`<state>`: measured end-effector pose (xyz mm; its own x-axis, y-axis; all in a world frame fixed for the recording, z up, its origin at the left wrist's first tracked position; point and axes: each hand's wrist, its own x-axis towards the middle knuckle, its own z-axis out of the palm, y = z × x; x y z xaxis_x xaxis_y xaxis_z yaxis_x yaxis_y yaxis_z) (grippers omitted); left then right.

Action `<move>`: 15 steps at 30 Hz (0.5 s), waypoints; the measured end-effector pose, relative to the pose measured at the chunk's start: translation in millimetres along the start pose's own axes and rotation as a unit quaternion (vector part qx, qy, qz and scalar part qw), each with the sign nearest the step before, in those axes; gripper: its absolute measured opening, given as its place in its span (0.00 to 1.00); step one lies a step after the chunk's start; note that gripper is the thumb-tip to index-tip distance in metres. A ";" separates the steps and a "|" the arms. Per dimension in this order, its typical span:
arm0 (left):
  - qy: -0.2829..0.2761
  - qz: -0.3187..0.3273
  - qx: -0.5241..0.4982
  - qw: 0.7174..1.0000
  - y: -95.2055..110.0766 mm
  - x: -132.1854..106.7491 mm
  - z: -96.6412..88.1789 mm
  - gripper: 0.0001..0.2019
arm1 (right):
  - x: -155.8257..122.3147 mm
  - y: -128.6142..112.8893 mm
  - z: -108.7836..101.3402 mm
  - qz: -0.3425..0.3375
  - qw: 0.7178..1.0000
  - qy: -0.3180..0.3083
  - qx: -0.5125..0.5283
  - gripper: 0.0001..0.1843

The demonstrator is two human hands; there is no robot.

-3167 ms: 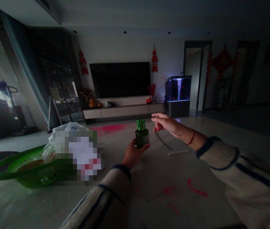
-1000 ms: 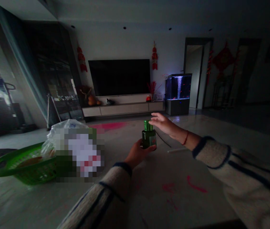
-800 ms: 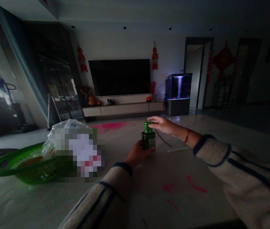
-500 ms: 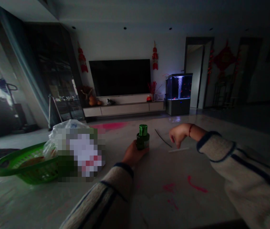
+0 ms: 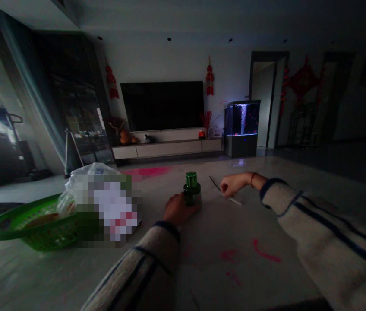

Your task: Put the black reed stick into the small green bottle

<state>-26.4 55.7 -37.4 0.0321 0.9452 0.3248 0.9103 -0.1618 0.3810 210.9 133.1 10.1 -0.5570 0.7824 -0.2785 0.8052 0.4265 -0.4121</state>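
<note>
My left hand (image 5: pixel 177 209) is closed around the lower part of a small green glass bottle (image 5: pixel 192 193) with a shiny green cap (image 5: pixel 191 178). The bottle stands upright on the table. To its right, my right hand (image 5: pixel 235 185) is closed in a pinch at one end of a thin white stick (image 5: pixel 236 201); the other end sticks out below the fingers, low over the tabletop. A thin dark stick (image 5: pixel 214 183) lies just left of the right fingertips, its near end hidden by them.
A green plastic basket (image 5: pixel 24 235) with a clear plastic bag (image 5: pixel 87 172) stands at the left, beside a pixelated white and red item (image 5: pixel 113 207). Pink stains mark the pale tabletop (image 5: pixel 209 255). Farther off are a television (image 5: pixel 162 106) and a lit aquarium (image 5: pixel 243 120).
My right hand has moved left and closed on the white stick, which has turned and shifted left. The bottle has shifted slightly down and left with my left hand.
</note>
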 end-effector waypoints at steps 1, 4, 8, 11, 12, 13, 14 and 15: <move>-0.004 -0.011 0.018 1.000 1.5 -0.7 -1.1 0.30 | 2.5 2.3 -2.1 0.006 1.000 0.023 0.015 0.07; -0.029 -0.033 0.019 0.999 5.2 -2.2 -3.5 0.31 | 15.0 12.3 -0.7 0.067 0.991 0.110 0.038 0.07; -0.019 -0.049 0.014 0.999 8.4 -3.6 -3.9 0.32 | 33.6 23.0 13.1 0.114 0.972 0.208 0.000 0.10; -0.007 -0.062 0.032 0.998 13.0 -4.5 -3.4 0.33 | 41.5 24.2 21.3 0.103 0.959 0.254 -0.077 0.07; -0.005 -0.067 0.039 0.997 15.1 -4.7 -3.2 0.32 | 43.0 23.5 23.0 0.097 0.956 0.260 -0.091 0.07; -0.002 -0.073 0.046 0.996 17.3 -4.7 -3.0 0.32 | 44.3 22.3 24.4 0.091 0.956 0.262 -0.097 0.07; 0.001 -0.081 0.051 0.995 19.2 -4.4 -2.8 0.31 | 45.5 20.7 25.7 0.087 0.956 0.264 -0.098 0.07; 0.005 -0.088 0.052 0.995 20.8 -3.7 -2.5 0.31 | 46.6 18.7 27.2 0.085 0.956 0.265 -0.096 0.08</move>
<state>-8.6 48.1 -28.6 -0.1354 0.9534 0.2695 0.9392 0.0369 0.3413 194.5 165.2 -34.2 -0.2744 0.9459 0.1730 0.9257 0.3086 -0.2187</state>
